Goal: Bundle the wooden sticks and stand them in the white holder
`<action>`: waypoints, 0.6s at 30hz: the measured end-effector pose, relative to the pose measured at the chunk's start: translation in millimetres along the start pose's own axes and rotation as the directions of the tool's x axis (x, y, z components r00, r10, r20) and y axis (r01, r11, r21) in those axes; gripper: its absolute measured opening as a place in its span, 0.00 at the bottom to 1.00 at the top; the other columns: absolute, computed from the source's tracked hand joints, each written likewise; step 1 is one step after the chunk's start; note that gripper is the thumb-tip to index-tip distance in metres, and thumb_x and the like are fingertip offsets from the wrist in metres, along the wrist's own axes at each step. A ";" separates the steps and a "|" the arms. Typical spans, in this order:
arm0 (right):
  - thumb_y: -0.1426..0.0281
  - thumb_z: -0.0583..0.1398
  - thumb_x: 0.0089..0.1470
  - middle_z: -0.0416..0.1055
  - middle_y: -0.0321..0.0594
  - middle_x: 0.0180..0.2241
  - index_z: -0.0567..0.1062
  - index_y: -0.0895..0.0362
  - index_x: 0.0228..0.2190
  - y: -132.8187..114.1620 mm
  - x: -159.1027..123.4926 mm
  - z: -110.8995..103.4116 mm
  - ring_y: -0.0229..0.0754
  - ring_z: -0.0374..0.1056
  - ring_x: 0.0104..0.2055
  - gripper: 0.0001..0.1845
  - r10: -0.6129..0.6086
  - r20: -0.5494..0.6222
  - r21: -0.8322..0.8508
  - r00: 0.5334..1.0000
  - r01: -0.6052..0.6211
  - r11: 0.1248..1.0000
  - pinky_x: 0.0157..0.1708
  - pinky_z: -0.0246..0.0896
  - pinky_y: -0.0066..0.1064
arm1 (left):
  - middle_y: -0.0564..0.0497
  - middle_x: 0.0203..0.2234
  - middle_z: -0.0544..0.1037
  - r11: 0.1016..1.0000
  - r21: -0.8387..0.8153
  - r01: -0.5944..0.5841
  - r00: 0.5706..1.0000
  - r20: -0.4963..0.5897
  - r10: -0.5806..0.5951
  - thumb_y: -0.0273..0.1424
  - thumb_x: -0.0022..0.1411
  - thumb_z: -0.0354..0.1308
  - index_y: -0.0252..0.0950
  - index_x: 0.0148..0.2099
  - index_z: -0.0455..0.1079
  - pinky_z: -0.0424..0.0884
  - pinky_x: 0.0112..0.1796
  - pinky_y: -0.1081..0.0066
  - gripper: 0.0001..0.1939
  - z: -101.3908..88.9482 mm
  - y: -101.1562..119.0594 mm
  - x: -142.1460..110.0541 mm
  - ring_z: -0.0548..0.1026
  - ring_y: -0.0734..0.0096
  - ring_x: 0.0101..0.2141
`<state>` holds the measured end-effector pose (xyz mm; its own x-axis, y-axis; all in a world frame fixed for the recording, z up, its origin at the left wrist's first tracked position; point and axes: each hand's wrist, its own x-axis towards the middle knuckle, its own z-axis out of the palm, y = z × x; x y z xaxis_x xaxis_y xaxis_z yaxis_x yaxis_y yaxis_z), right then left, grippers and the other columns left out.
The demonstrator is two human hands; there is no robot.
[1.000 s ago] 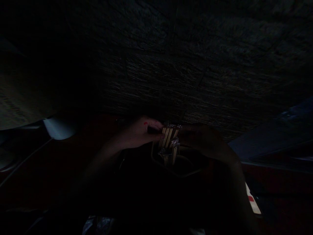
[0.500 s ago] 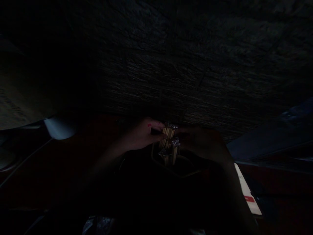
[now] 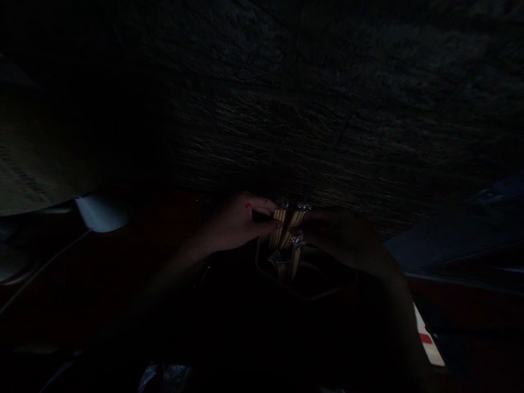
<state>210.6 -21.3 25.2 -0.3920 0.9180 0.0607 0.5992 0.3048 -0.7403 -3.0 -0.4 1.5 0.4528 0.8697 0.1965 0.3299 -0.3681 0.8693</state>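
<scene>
In very dim light, my left hand (image 3: 241, 221) is closed on a bundle of thin pale sticks (image 3: 279, 221) with a shiny, foil-like top, thumb in front. Just right of it, my right hand (image 3: 339, 234) pinches a second stick bundle (image 3: 295, 222), leaning right and also shiny-topped. Shadow hides most of the right fingers. Below both hands, more shiny-topped sticks (image 3: 295, 265) stand in a dark open container (image 3: 313, 298), whose rim is only faintly visible. The lower ends of the held bundles reach down towards it.
A rough, brick-like wall (image 3: 245, 125) rises behind my hands. At left are a pale cone-shaped object (image 3: 100, 214), a thin cord (image 3: 45, 270) and a large tan printed object (image 3: 36, 164). A white and red flat item (image 3: 428, 338) lies at lower right.
The sticks between my hands have parted into two bundles with a gap at the top. My right hand has shifted slightly right with its bundle; my left hand has barely moved.
</scene>
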 end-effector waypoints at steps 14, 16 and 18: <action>0.70 0.62 0.51 0.80 0.33 0.34 0.82 0.46 0.36 -1.7 2.3 4.6 0.44 0.76 0.34 0.11 -0.041 0.016 -0.113 0.999 0.043 0.993 0.33 0.70 0.32 | 0.50 0.38 0.83 0.998 -0.007 -0.062 0.995 0.074 0.062 0.27 0.59 0.60 0.34 0.41 0.77 0.74 0.40 0.72 0.08 0.6 -0.9 -0.8 0.80 0.68 0.38; 0.71 0.61 0.52 0.80 0.33 0.36 0.82 0.46 0.37 -2.7 2.5 4.9 0.43 0.76 0.35 0.12 -0.058 0.027 -0.117 0.998 0.060 0.991 0.34 0.70 0.31 | 0.50 0.38 0.83 0.998 0.002 -0.062 0.996 0.071 0.062 0.27 0.58 0.60 0.33 0.40 0.77 0.74 0.40 0.71 0.08 0.7 -1.2 -0.4 0.80 0.68 0.38; 0.72 0.60 0.52 0.80 0.33 0.37 0.81 0.47 0.38 -3.2 2.7 4.9 0.43 0.76 0.35 0.13 -0.057 0.039 -0.121 0.998 0.061 0.991 0.33 0.70 0.31 | 0.48 0.37 0.82 0.999 -0.002 -0.048 0.995 0.088 0.048 0.26 0.58 0.59 0.32 0.40 0.77 0.74 0.40 0.70 0.07 0.9 -1.7 0.2 0.80 0.67 0.38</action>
<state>204.2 -21.1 24.5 -0.4523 0.8886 0.0763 0.6544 0.3888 -0.6485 -2.8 0.1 -0.3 0.5393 0.8188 0.1969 0.3065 -0.4086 0.8597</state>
